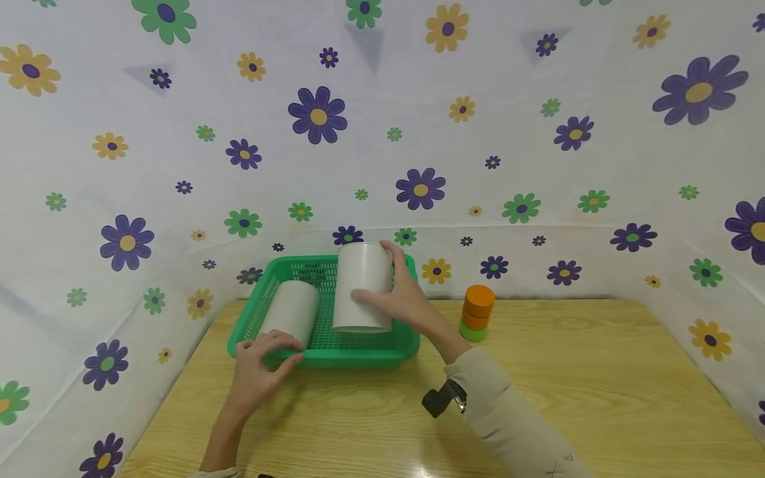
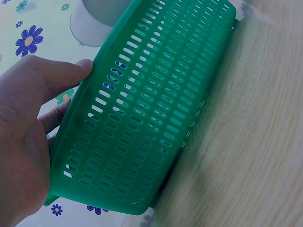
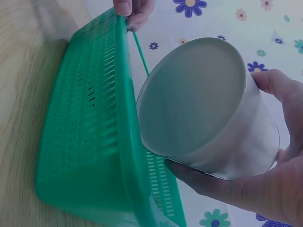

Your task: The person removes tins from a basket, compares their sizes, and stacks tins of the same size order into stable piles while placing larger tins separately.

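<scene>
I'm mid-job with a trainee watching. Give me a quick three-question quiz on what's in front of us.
1. Open: what does the right hand hold?
2. True or false: the left hand is well clear of the basket.
3. Fill in: in the head view, the orange-and-green object stands on the table to the ____ of the basket.

Key:
1. A white cylinder.
2. False: it grips the basket.
3. Right.
</scene>
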### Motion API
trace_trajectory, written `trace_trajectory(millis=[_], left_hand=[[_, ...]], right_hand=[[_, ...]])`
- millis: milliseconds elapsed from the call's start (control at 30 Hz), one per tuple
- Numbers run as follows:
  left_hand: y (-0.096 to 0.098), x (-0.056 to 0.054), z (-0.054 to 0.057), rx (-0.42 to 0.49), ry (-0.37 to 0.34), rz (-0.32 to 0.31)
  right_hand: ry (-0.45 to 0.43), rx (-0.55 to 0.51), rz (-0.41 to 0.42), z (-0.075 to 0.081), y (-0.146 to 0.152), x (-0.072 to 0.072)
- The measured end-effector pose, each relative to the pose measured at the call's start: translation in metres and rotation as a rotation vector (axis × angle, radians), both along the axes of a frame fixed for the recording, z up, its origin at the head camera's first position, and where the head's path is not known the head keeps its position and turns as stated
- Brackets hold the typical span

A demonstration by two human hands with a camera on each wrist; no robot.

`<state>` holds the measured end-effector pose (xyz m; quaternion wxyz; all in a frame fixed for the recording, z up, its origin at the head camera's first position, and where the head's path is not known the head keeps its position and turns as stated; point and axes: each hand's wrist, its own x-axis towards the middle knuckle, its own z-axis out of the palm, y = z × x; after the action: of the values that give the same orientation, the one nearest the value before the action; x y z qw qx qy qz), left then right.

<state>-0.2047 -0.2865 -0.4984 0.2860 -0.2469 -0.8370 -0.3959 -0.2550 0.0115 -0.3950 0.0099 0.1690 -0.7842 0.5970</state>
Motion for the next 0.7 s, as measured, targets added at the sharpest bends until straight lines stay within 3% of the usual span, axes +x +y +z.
trace_trajectory(millis=[700], left_hand=[[0.004, 0.001, 0.003, -0.009, 0.017, -0.003]], right_hand=[[0.084, -0.049, -0.013, -0.008, 0.06, 0.041]])
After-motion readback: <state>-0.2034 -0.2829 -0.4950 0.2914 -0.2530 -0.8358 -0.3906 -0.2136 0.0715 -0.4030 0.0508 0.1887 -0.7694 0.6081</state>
